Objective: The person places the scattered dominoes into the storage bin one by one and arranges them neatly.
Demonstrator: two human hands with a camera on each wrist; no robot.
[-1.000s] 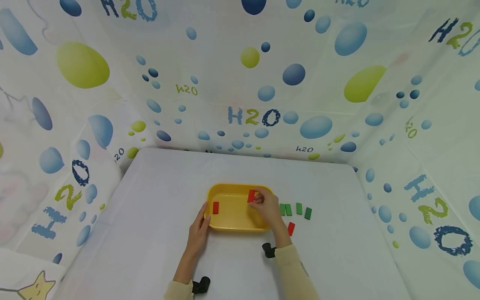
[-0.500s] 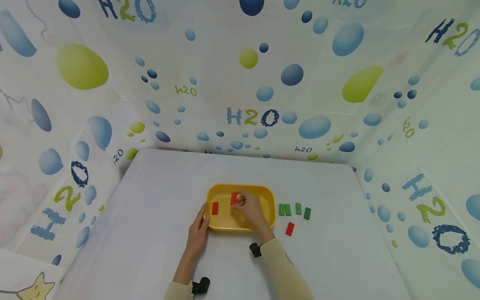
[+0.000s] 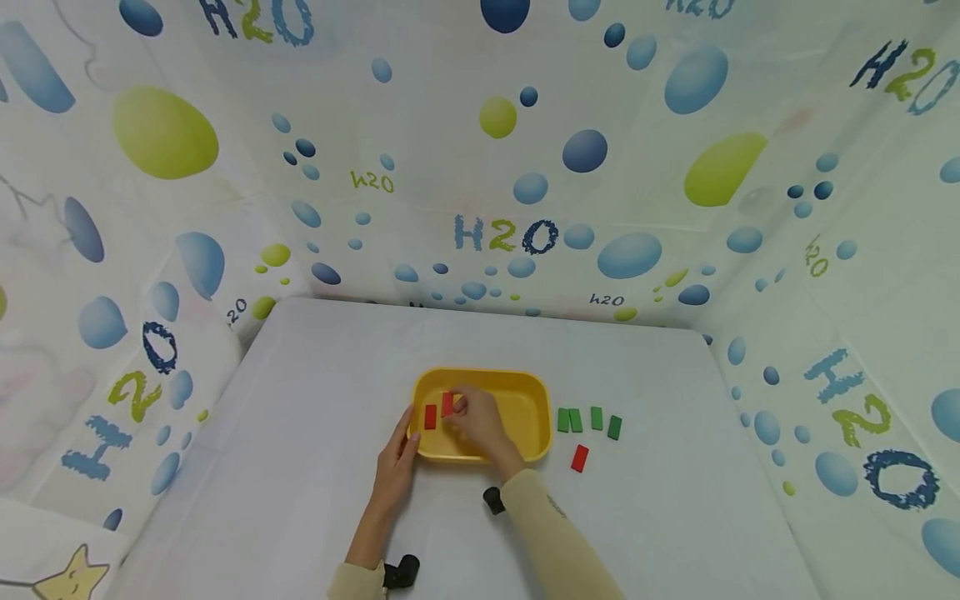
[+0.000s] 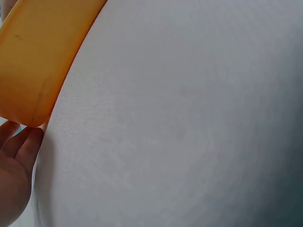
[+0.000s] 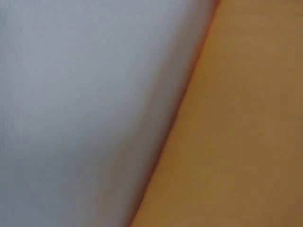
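In the head view a yellow tray [image 3: 525, 455] lies on the white table. Against its left end rests my left hand [image 3: 396, 467], the fingers fairly straight along the wall and the thumb near the front corner. The left wrist view has these fingers [image 4: 29, 146] touching the end of the tray. Over the tray's left half my right hand [image 3: 478, 423] pinches a red rectangular block [image 3: 447, 404] between thumb and fingers. A second red block [image 3: 431, 417] lies inside, just left of the held one. The right wrist view holds only tray wall [image 5: 236, 123] and white tablecloth.
Right of the tray several green blocks [image 3: 576, 420] lie in a loose row. A single red block [image 3: 580, 458] lies in front of them. White sheeting printed with blue and green spots [image 3: 631, 255] surrounds the table. Both wrists carry a small black camera [image 3: 405, 572].
My right hand has carried the red block leftward, from the tray's right side to beside the other red block. The left hand has stayed at the tray's left end.
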